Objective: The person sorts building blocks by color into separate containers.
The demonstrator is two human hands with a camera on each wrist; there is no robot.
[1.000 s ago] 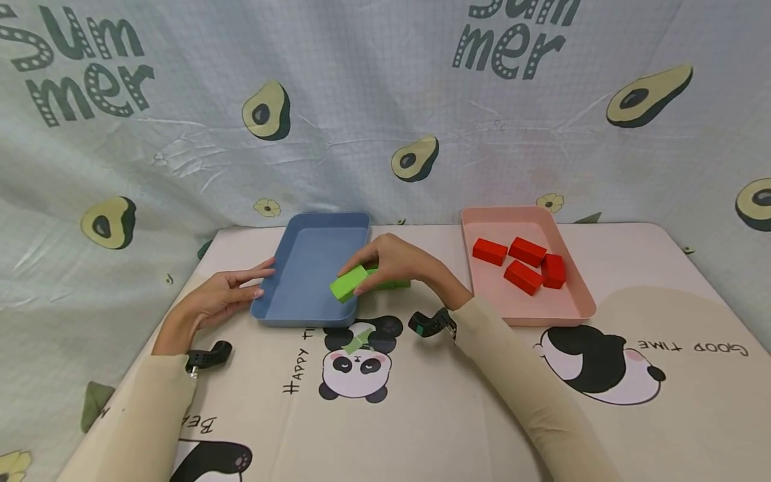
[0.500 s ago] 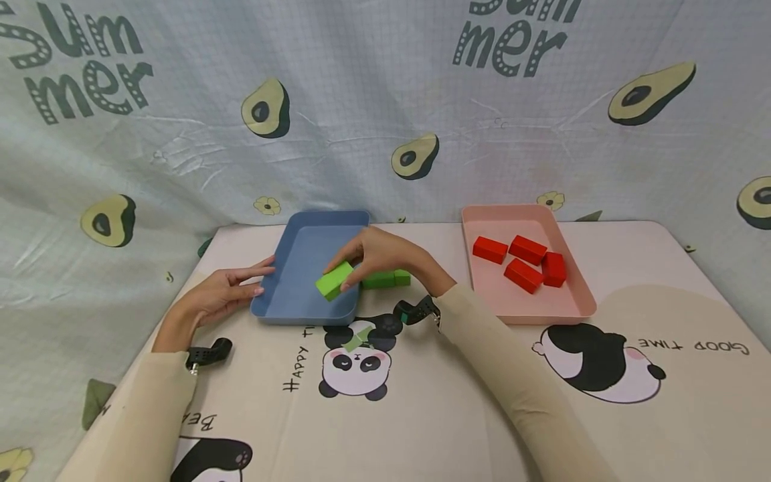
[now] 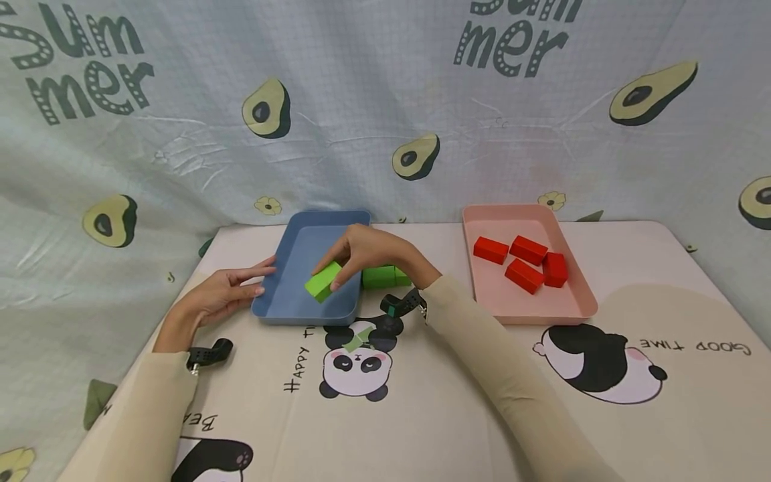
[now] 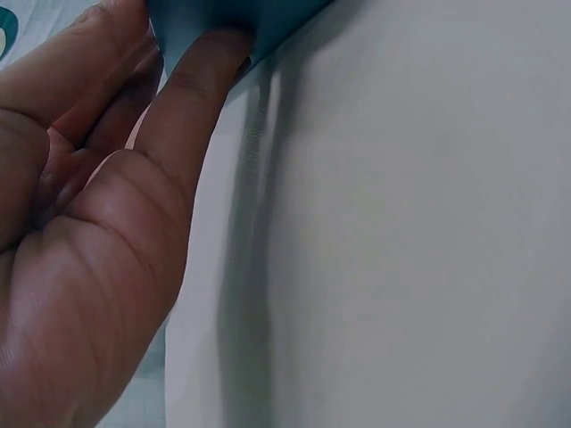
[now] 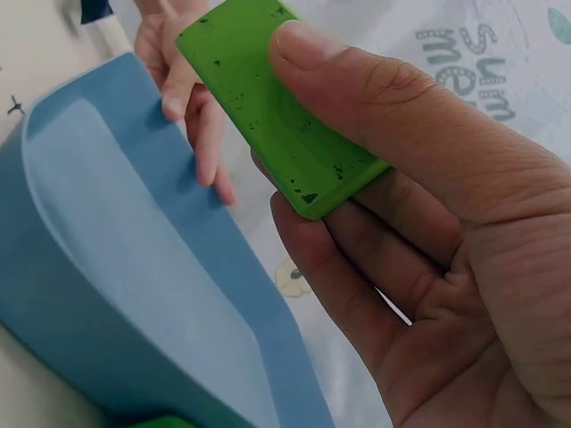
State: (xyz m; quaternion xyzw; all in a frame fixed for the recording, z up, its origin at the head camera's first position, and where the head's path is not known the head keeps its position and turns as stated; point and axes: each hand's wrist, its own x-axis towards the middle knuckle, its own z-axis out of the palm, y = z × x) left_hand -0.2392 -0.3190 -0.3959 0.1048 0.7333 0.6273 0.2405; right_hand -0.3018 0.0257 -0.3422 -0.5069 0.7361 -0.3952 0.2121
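Above the blue tray (image 3: 304, 308), my right hand (image 3: 370, 249) pinches a bright green block (image 3: 322, 282) between thumb and fingers. In the right wrist view the green block (image 5: 259, 98) shows dark specks on its face, with the thumb laid across it. My left hand (image 3: 223, 294) touches the tray's left side with straight fingers. The left wrist view has the thumb against the outer wall of the blue tray (image 4: 196, 18). Just right of the tray lie more green blocks (image 3: 379, 277), partly hidden by my right hand and forearm.
A pink tray (image 3: 500, 304) holding several red blocks (image 3: 524, 275) stands at the right. A cloth printed with pandas covers the table (image 3: 434, 415). Behind hangs a curtain (image 3: 337, 87) with avocado prints.
My right hand has carried the green block leftward, from the blue tray's right edge to over its inside, uncovering more of the green blocks beside the tray. The left hand has stayed put.
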